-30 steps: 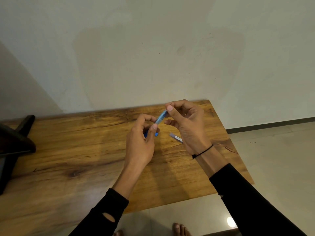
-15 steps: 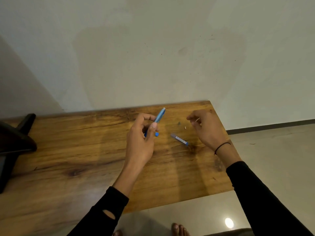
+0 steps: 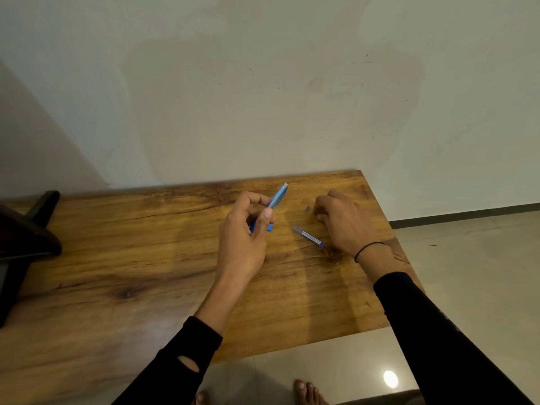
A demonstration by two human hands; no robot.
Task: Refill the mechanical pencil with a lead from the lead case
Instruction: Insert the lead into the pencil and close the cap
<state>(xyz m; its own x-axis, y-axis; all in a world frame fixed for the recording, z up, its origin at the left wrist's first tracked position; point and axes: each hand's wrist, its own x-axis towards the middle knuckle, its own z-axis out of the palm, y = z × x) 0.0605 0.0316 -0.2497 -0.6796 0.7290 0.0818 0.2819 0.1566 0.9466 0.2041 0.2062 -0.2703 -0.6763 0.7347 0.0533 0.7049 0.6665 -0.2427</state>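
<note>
My left hand grips a blue mechanical pencil by its lower half. The pencil tilts up and to the right, its pale top end free above the wooden table. A small blue piece shows just beside my left thumb. The slim clear lead case with a blue end lies flat on the table between my hands, touched by neither. My right hand rests on the table to the right, fingers curled down. A tiny grey part lies just left of its fingertips, which hide whatever they may hold.
A black stand-like object sits at the table's left end. The wall rises right behind the table. The table's right corner and front edge drop to a tiled floor, where bare toes show.
My right hand left the pencil's top, moved right and came down onto the table. My left hand kept the pencil almost still.
</note>
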